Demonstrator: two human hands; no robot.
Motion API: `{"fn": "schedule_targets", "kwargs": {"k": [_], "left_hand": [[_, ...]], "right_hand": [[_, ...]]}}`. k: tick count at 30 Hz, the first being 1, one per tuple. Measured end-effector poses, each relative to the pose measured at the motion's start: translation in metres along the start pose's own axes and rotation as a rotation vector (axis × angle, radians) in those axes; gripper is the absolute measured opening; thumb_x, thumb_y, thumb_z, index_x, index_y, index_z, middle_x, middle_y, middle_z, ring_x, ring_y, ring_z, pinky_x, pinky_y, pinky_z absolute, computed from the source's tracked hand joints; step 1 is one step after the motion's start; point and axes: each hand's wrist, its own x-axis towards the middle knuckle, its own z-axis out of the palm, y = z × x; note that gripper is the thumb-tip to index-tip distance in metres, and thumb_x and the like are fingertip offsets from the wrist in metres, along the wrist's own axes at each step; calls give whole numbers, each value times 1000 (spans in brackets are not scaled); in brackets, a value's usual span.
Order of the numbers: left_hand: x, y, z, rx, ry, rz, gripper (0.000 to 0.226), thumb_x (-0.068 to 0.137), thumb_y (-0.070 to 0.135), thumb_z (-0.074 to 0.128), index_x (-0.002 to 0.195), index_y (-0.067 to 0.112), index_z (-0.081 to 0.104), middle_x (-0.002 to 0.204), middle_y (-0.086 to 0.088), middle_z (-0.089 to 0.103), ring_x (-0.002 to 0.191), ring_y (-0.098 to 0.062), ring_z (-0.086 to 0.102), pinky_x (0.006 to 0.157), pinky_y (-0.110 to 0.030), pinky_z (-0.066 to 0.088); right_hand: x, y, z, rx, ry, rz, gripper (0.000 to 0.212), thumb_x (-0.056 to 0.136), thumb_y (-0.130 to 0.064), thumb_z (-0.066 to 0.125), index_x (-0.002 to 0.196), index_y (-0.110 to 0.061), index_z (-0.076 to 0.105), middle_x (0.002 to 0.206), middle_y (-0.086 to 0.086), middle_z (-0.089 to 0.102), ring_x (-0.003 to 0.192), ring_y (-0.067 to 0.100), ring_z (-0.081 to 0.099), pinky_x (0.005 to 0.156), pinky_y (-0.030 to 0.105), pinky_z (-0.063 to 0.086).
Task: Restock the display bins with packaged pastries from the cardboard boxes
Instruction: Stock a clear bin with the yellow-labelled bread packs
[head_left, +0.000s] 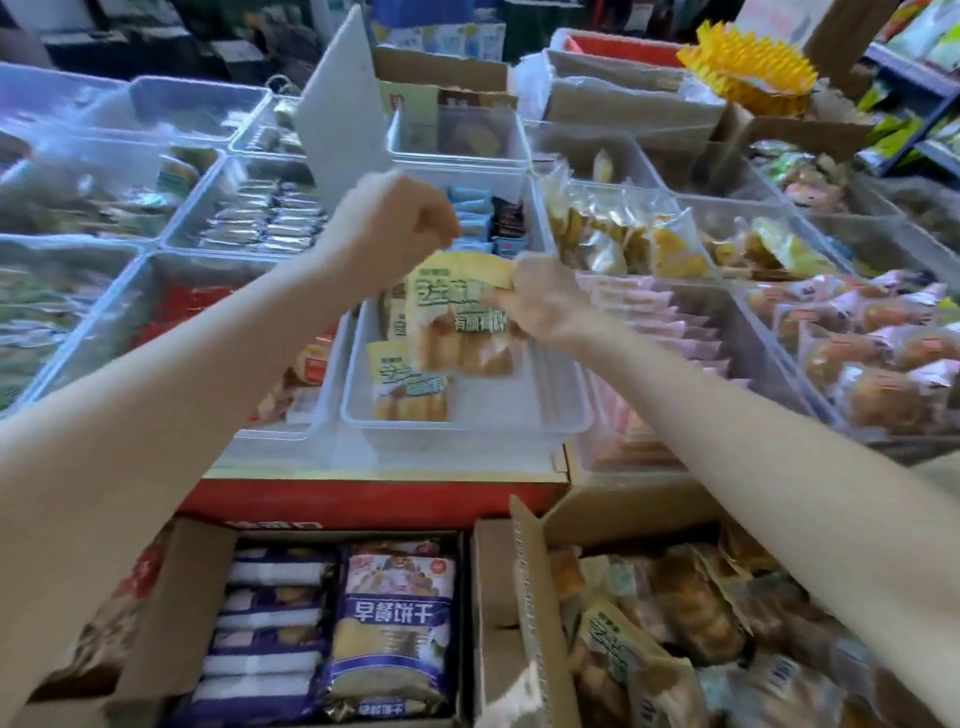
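Here | right hand (540, 304): fingers curled, pinching a yellow pastry packet (457, 317) by its right edge, above the clear display bin (467, 421) | left hand (395, 228): fingers curled into a fist over the packet's top, holding nothing visible | bin holds another like packet (410, 382) | open cardboard boxes (332, 623) of packaged pastries below.

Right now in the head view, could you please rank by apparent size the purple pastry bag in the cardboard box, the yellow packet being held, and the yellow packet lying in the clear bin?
1. Purple pastry bag, though nearest the camera.
2. Held yellow packet.
3. Yellow packet lying in the clear plastic bin.
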Motion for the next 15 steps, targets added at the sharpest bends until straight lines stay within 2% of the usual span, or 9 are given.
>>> {"fn": "schedule_targets", "kwargs": {"k": [2,4,5,7,8,10,12,15], "left_hand": [[-3,-42,0,12,64,-34,25,82,0,54,98,8,72,90,-8,69,89,-23,65,78,-22,43],[-13,-86,6,20,-2,-134,29,80,-3,53,98,9,72,91,-6,70,90,-19,65,82,-22,44],[-17,-104,12,28,-36,-160,30,80,-4,52,99,9,71,95,-6,71,92,-19,65,85,-23,45],[-20,-124,23,35,-81,-197,30,84,-3,51,102,10,71,100,-6,70,96,-18,64,88,-24,44],[-20,-130,29,25,-98,-219,30,85,-2,50,104,10,70,103,-6,70,98,-19,64,89,-25,44],[-13,-145,47,36,-140,-203,30,89,1,48,109,10,68,109,-8,69,102,-22,63,93,-30,46],[-4,-157,69,85,-241,-167,31,92,4,45,116,11,64,115,-13,65,106,-28,61,95,-38,47],[11,-171,97,269,-387,-157,32,94,9,41,119,17,58,115,-20,58,110,-38,52,96,-44,44]], "right_hand": [[17,2,37,138,-62,96,24,90,-27,61,84,-3,60,98,18,66,96,30,64,86,37,48],[32,7,67,174,-160,130,29,89,-28,64,70,-7,55,89,15,66,89,31,66,81,38,52],[37,7,79,175,-217,127,28,88,-28,64,71,-7,57,86,15,66,86,30,66,75,34,52],[46,4,97,191,-303,109,22,89,-24,64,82,-4,63,85,12,65,79,24,64,61,22,49],[49,3,105,200,-333,103,21,89,-23,63,90,-1,65,88,12,66,78,22,63,59,18,47],[54,2,120,157,-381,80,25,91,-21,60,100,2,65,100,15,68,86,26,66,72,26,51],[55,5,134,73,-433,89,27,94,-19,56,106,3,63,109,19,66,98,30,64,82,30,48],[52,18,141,115,-477,146,27,94,-20,56,110,2,61,102,15,68,89,25,67,72,24,49]]}}
